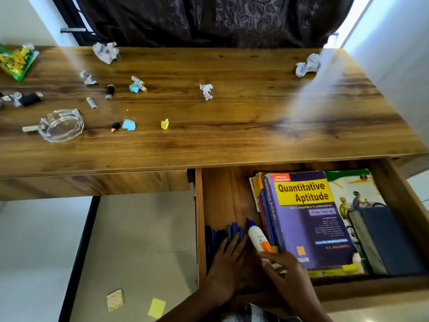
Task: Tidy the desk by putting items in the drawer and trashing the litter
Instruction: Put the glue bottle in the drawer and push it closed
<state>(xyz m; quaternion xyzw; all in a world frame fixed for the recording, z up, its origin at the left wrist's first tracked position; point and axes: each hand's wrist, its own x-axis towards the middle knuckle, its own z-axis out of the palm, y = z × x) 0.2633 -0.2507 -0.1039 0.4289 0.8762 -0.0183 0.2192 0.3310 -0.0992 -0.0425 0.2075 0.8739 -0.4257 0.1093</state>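
Roughly halfway, judging by the open drawer (200, 219) at near right: glossy books (308, 219) stacked inside, slim pens (222, 233) under the flat, straight-fingered left hand (228, 259), smooth white glue bottle (257, 238) pinched at its base by the right hand (284, 267). Left on the grained wooden desk (232, 135): crumpled paper balls (105, 52), small scraps (blue, yellow), a crinkly wrapper (16, 61), a clear glass ashtray (61, 125)
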